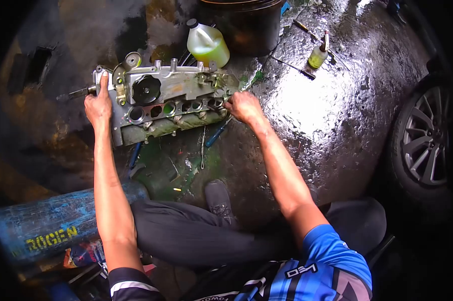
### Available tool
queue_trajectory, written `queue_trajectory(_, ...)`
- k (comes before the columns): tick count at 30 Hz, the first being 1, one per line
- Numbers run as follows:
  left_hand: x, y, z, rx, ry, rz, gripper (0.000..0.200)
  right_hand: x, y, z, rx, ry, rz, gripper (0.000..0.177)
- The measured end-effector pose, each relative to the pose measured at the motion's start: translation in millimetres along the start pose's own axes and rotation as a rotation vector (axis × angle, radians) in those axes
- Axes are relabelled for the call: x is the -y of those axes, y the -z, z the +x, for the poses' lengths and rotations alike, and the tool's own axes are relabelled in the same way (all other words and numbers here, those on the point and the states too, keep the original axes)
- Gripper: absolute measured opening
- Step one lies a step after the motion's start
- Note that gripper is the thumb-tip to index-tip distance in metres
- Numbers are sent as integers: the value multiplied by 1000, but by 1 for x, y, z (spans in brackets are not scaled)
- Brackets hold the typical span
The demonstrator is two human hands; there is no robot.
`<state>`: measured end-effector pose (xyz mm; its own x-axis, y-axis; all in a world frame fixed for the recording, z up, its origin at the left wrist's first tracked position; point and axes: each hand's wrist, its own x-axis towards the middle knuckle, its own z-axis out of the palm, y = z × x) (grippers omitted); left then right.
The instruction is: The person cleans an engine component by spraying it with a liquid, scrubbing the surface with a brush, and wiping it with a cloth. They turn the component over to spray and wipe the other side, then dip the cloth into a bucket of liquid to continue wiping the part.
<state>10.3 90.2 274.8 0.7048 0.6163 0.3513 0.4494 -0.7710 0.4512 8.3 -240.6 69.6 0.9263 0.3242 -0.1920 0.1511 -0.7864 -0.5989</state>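
Observation:
A grey metal engine part point(181, 83) with a black round cap and a row of round ports lies in front of me on the dark floor. My left hand point(100, 105) grips its left end, thumb up along the edge by a shaft that sticks out to the left. At the right end, my right hand point(245, 106) is closed on the part's edge beside the last port. A blue-handled screwdriver point(215, 136) lies below the right end, and another blue handle point(135, 154) shows under the left part.
Behind the part stand a jug of yellow-green liquid point(209, 47) and a black bucket point(251, 25). A small bottle point(317, 57) and rods lie on the wet floor point(286, 125). A blue cylinder point(40, 226) is lower left, a car wheel point(424, 135) at right.

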Motion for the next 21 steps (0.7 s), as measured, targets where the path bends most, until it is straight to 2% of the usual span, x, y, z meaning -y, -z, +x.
queue_trajectory(1,3,-1,6,10,38,103,97,2,-14,5,-27,16,-19,37)
queue_trajectory(4,4,0,10,71,49,134,95,13,-36,1,-6,3,13,38)
queue_trajectory(5,5,-2,6,-6,-49,57,93,6,-33,-4,-7,14,22,38)
queue_trajectory(6,-1,0,-1,-26,-45,30,91,0,-27,-10,-1,29,31,39)
queue_trajectory(7,-6,4,-6,1,-46,10,91,-11,-19,-12,57,41,62,38)
queue_trajectory(10,-9,7,-12,42,-38,17,89,3,-41,2,-76,108,16,36)
queue_trajectory(11,-11,6,-10,39,-39,18,89,6,-43,5,-46,76,12,35)
queue_trajectory(14,-1,0,-4,-26,-62,29,88,-9,-19,-10,25,68,199,36)
queue_trajectory(15,1,-3,-3,-55,-81,16,88,-13,-24,-13,98,-19,276,34)
queue_trajectory(16,2,-1,-1,-30,-51,43,89,-7,-37,-17,-21,-51,368,33)
queue_trajectory(18,4,0,5,30,4,71,93,-3,-58,-6,-37,-62,388,30)
queue_trajectory(19,20,-5,13,53,-89,192,64,-7,-56,-7,1,-41,494,28)
queue_trajectory(20,65,-9,30,12,-573,503,47,-17,-60,-4,27,28,453,24)
queue_trajectory(21,79,-17,38,-18,-631,523,71,-29,-44,-12,90,44,546,19)
